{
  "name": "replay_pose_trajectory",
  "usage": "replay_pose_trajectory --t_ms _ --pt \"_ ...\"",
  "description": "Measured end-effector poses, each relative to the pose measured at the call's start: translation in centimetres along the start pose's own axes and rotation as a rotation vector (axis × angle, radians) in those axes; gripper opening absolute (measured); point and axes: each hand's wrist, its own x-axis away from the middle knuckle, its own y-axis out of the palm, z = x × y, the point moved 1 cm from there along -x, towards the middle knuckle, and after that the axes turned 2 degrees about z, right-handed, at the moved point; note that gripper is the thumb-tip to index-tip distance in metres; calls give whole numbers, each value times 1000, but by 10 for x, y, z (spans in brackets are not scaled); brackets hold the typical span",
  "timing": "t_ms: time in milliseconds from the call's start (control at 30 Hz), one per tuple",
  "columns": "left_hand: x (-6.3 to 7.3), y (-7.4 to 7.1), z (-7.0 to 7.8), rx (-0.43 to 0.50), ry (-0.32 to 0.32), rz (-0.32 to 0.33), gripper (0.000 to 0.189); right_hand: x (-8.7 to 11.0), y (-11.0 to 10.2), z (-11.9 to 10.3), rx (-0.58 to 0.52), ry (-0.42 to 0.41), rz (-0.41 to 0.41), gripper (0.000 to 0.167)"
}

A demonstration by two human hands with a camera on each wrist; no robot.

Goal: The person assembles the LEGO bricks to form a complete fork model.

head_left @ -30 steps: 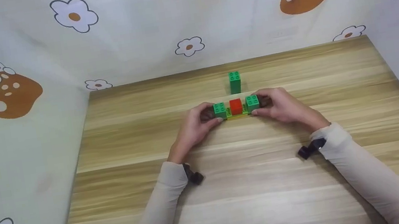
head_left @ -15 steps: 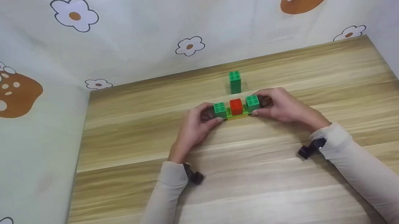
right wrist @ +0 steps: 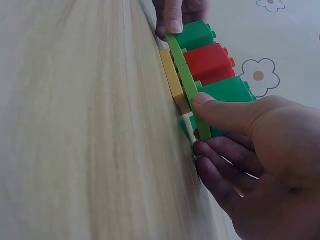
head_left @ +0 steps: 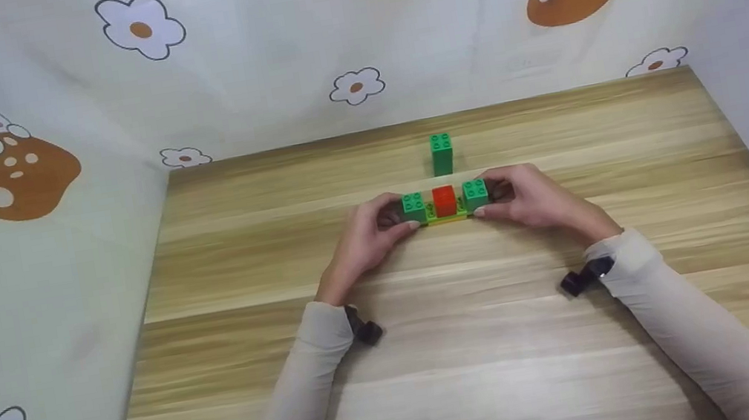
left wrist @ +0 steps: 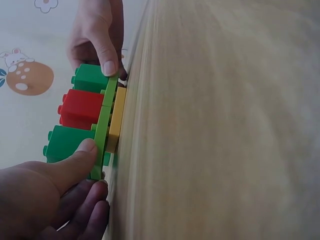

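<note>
A toy-brick build lies between both hands near the table's far middle. Its red brick (head_left: 444,201) sits between the left green brick (head_left: 414,209) and the right green brick (head_left: 475,197). These stand on light green plates (left wrist: 101,135), with a yellow plate (left wrist: 117,120) beneath the middle. My left hand (head_left: 365,238) pinches the build's left end, thumb on the near side. At the right end, my right hand (head_left: 531,195) grips in the same way, its thumb (right wrist: 205,98) over the light green plate's edge. The fingers behind the build are partly hidden.
Behind the build stands a tall green block (head_left: 441,156) with studs on top. The wooden table (head_left: 471,345) meets a patterned cloth wall (head_left: 262,70) at its far edge. Small black cameras sit at the left wrist (head_left: 366,331) and right wrist (head_left: 574,283).
</note>
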Motion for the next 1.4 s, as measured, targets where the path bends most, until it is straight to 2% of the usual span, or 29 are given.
replay_pose_trajectory --t_ms 500,1033,1300,1400 --pt "0 -2 -1 -31 -19 -21 34 0 -2 -1 24 -4 -12 34" --pt "0 -3 3 7 -31 -8 44 2 -6 -2 1 -42 3 37" --pt "0 -2 5 22 -72 -4 46 2 -11 -2 -20 -5 15 50" --pt "0 -2 5 23 -61 8 46 3 -12 -2 -31 -3 30 52"
